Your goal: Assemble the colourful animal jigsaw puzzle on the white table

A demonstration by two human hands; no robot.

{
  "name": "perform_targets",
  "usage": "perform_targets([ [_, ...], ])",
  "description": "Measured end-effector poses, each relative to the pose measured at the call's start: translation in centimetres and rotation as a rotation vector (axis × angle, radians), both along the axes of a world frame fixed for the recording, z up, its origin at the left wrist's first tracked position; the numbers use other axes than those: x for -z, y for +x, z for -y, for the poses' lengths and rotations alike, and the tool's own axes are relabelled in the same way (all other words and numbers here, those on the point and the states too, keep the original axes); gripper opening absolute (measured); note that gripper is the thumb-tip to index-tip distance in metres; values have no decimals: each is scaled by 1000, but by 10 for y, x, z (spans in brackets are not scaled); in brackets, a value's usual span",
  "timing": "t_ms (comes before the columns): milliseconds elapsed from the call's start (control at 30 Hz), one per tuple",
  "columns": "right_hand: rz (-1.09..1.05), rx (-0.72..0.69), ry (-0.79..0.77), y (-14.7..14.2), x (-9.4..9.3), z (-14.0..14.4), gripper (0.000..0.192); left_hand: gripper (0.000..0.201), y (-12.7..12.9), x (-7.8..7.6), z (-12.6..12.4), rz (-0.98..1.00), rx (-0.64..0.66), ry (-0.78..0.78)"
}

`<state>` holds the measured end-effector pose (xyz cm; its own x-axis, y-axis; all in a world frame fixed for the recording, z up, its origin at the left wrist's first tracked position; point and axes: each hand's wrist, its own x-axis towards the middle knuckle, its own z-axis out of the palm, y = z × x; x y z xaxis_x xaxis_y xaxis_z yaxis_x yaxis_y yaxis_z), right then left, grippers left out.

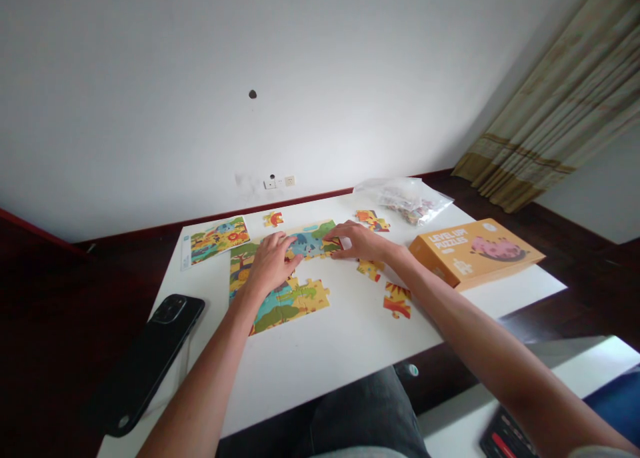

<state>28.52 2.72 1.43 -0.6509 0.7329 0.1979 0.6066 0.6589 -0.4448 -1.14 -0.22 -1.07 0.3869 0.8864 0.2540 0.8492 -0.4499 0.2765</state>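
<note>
A partly joined jigsaw puzzle (303, 298) of a jungle scene lies flat on the white table. My left hand (275, 261) rests on its middle, thumb and fingers apart, covering some of the picture. At the right end of the upper row, my right hand (353, 239) has its thumb and fingertips around a puzzle piece (331, 245), which lies against the joined elephant section. Whether that piece is fully locked in cannot be seen. Close to my right wrist are loose pieces: a yellow one (370, 269), an orange-red one (397, 301) and some (373, 220) farther back.
A picture card (219, 239) sits at the back left, near a loose piece (273, 219). An orange puzzle box (477, 251) and a clear bag of pieces (413, 201) are on the right. A black phone (155, 358) stands at the table's left edge (167, 278).
</note>
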Motion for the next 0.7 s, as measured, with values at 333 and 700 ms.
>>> perform_targets([
  [333,1,-18,56,1,-2,1,25,44,-1,1,-1,8,2,7],
  [700,58,-55,-74,0,-14,7,34,46,0,0,0,-14,0,10],
])
